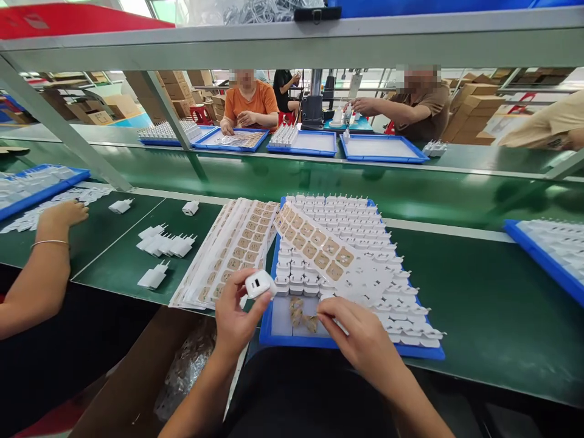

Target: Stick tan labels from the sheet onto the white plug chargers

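left hand (235, 319) raised over the near table edge, fingers closed around a white charger (260, 283), port face turned up, just left of the blue tray (347, 350). right hand (360, 337) low over the tray's near edge, fingertips pinched together on the lower end of a label sheet (319, 246) lying tilted across rows of white chargers (347, 216) in the tray. a few peeled brown labels (303, 315) on the bare tray floor beside those fingers. stack of label sheets (228, 252) flat on the green mat, left of the tray. loose chargers (166, 243) further left, near a co-worker's arm (43, 267) with a bracelet.
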{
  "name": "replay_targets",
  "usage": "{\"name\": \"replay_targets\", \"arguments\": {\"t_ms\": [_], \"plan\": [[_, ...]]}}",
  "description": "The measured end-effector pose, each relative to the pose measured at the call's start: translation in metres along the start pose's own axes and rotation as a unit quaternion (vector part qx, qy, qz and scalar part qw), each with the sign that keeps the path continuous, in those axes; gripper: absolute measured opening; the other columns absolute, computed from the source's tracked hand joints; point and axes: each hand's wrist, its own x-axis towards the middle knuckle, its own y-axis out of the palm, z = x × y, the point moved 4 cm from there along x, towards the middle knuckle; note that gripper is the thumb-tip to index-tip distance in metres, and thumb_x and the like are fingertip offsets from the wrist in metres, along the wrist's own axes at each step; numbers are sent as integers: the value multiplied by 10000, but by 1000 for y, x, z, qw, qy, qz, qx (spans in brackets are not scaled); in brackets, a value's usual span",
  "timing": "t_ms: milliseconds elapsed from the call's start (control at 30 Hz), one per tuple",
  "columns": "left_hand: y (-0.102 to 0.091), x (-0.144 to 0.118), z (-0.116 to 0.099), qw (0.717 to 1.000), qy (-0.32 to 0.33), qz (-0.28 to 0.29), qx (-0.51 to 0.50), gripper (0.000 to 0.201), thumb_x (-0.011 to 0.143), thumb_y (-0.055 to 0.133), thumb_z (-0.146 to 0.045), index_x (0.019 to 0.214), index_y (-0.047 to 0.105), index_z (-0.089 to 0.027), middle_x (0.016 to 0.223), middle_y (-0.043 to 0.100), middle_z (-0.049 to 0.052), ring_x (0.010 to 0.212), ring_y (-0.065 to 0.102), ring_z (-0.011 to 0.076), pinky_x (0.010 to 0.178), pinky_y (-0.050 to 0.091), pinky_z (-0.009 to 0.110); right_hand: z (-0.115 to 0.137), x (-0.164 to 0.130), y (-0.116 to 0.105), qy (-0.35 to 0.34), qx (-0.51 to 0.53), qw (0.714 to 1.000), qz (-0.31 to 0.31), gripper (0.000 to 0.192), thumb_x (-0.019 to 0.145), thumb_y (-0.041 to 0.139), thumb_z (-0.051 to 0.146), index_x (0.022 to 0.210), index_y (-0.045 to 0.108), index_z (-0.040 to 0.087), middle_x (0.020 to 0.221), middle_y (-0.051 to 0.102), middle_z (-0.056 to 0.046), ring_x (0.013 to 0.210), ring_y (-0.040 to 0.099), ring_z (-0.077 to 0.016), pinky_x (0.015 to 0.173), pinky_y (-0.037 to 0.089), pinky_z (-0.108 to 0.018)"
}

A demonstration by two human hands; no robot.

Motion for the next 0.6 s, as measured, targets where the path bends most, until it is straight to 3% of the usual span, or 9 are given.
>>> {"name": "replay_targets", "arguments": {"t_ms": [167, 300, 467, 600], "plan": [[-39, -1, 27, 996, -76, -33, 15, 407, 873, 696, -413, 1219, 645, -205, 1211, 689, 95, 1088, 674, 244, 857, 574, 313, 1, 6, 26, -34, -147, 985, 82, 205, 992, 467, 65, 963, 644, 165, 921, 730, -82, 785, 703, -220, 664, 550, -321], [-67, -7, 47, 991, -108, -57, 59, 376, 855, 714, -428, 1158, 688, -207, 1170, 703, 84, 1068, 675, 244, 929, 553, 337, 7, 9, 36, -98, -217, 968, 80, 280, 970, 426, 23, 985, 676, 147, 996, 759, -112, 807, 706, -252, 735, 548, -382], [-109, -3, 79, 979, -110, -141, 103, 415, 820, 747, -436, 1144, 641, -199, 1103, 702, 81, 983, 697, 225, 870, 595, 338, 6, 11, 30, -156, -171, 973, 23, 306, 1048, 396, 154, 1000, 697, 178, 1000, 785, -72, 831, 712, -223, 791, 505, -367], [-149, 9, 106, 951, -78, -164, 250, 442, 843, 693, -446, 1195, 612, -191, 1142, 684, 96, 985, 699, 230, 849, 610, 351, 1, 9, 21, -184, -130, 974, 18, 295, 1060, 411, 205, 1050, 705, 218, 982, 799, -18, 825, 726, -176, 802, 497, -317]]}}
